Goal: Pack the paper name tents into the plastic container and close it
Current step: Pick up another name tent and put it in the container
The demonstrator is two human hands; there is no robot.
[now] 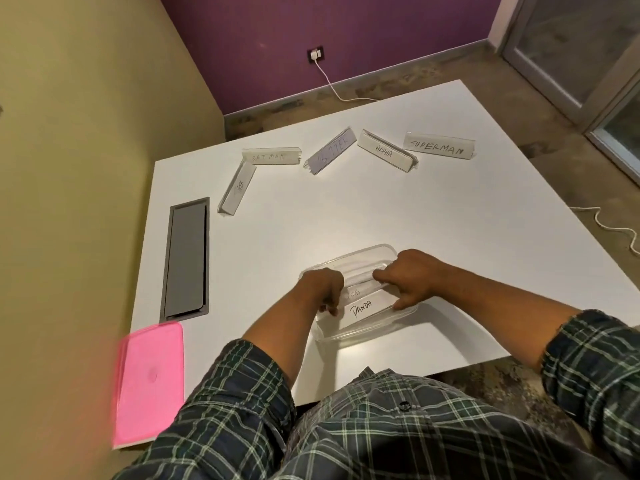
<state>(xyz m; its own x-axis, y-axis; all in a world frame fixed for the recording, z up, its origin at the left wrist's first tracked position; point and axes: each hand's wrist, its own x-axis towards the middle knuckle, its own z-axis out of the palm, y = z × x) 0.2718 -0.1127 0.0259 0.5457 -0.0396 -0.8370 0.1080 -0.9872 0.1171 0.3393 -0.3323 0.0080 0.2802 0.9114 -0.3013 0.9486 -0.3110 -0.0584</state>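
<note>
White table (346, 209); both hands' grip on tents inside container (363, 332).

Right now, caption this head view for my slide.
Both hands settle name tents into the container; five tents and pink lid wait.

dim warm light, soft shadows, wide-angle bending, blurred edges.
</note>
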